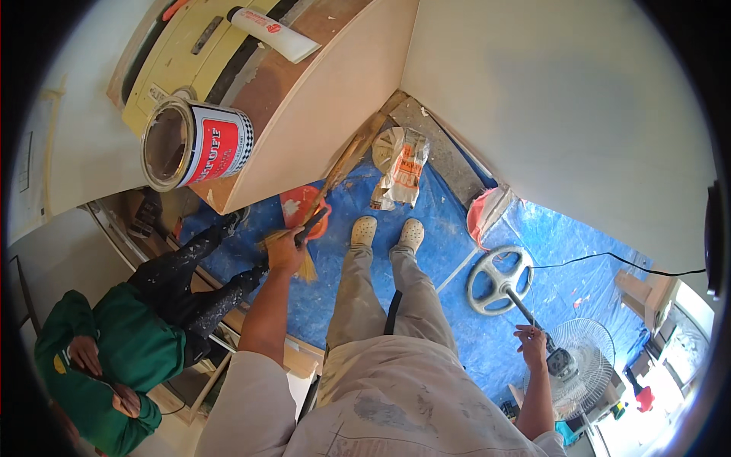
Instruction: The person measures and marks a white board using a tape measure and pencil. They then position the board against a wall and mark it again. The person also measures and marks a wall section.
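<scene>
My left hand [285, 251] is closed around the dark handle [311, 225] of what looks like a short straw broom; its pale bristles [308, 268] show below and behind the hand. Just beyond, a red plastic container [298, 202], perhaps a dustpan, lies on the blue floor sheet [327, 297]. My right hand [531, 344] hangs at the right with fingers loosely curled and apart, nothing visible in it. Under and beside it is a standing fan with a wire-cage head [582, 358] and a round spoked base [480, 286].
An open tin [217, 145] and a white tube [274, 34] rest on the brown bench at upper left. Crumpled paper bag [407, 171] lies ahead of my feet. A black cord [609, 256] runs right. A person in a green top [126, 343] is at left.
</scene>
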### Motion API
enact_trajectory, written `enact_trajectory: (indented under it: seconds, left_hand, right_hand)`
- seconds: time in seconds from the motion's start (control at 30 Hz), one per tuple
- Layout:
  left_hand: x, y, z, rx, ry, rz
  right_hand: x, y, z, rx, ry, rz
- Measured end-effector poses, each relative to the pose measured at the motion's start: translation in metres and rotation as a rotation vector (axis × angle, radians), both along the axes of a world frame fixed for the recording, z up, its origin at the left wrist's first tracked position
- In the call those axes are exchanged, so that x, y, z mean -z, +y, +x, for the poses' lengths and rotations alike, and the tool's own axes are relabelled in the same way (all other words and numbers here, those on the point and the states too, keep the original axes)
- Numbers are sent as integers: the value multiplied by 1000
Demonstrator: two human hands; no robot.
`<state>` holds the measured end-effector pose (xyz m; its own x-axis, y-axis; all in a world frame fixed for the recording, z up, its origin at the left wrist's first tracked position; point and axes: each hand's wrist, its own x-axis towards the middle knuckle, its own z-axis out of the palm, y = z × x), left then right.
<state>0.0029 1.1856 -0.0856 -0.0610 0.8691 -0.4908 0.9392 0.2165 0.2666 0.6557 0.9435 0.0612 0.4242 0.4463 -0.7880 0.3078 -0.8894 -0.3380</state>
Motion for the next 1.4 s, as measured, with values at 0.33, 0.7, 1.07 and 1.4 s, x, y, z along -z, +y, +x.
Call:
enact_trajectory:
  seconds: [0.33,0.7,1.07,1.4]
  left_hand:
    - [21,32,-110,164,139,-130]
    - [55,12,-101,-63,173,-207]
    - [69,-216,-139,-898,-486,-1064]
    - [16,-212,-120,-1199,-560,-1123]
  right_hand:
    - [-20,-8,-89,8,-9,-65]
    - [113,60,-162,-369,102,97]
    - [392,281,-262,96,-16,113]
    - [469,294,-277,542,269,-88]
